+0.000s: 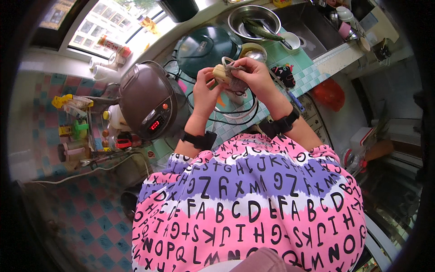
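Near the middle of the counter, my left hand (206, 93) pinches a small cream-coloured block (220, 72), possibly a plug or socket, at its left side. My right hand (255, 79) grips a grey textured cloth or pad (237, 84) against that block. A white loop, perhaps cord, rises just behind them. Black and white cables (239, 122) loop below both hands over the tiled counter (295, 60). What my fingertips cover on the block cannot be made out.
A brown rice cooker (140, 95) stands left, a dark green appliance (203, 47) behind my hands. A steel basin with a long gourd (258, 30), white bowl (292, 41) and sink (312, 31) are behind right. A patterned black item (283, 75) lies right; a red bag (327, 95) is lower.
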### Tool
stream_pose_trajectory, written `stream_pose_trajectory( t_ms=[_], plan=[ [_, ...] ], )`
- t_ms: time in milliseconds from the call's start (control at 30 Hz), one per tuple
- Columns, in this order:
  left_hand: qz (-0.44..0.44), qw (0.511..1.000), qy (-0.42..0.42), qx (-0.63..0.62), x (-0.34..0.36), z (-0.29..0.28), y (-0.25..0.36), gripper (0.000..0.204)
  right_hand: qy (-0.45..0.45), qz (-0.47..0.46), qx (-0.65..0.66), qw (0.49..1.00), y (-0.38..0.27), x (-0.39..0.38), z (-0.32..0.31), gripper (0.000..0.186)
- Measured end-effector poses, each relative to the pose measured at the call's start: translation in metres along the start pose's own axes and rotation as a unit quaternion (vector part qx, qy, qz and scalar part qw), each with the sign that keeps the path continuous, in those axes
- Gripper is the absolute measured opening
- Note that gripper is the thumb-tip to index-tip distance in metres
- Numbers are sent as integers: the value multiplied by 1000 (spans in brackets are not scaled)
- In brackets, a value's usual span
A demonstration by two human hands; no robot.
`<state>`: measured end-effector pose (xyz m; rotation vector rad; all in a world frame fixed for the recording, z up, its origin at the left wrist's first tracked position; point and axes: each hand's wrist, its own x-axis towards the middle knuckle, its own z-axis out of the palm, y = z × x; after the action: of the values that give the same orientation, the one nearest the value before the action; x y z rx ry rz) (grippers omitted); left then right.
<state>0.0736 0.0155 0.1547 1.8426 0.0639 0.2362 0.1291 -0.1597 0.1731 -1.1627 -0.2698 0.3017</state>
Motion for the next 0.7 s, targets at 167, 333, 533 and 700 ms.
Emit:
stream_pose_trajectory(
  t_ms=[167,333,533,700],
  plan=[
    [114,993,13,31,-17,17,-4,70,25,-26,-8,999,8,-4,1,11],
    [71,994,-41,67,-16,20,-4,98,43,38,1,998,7,-1,-1,14],
    [110,990,-9,89,-14,24,7,89,53,-45,-322,944,-6,1,11,25],
    [128,987,10,98,-11,27,8,81,99,-75,-471,873,-18,13,20,32]
  ],
)
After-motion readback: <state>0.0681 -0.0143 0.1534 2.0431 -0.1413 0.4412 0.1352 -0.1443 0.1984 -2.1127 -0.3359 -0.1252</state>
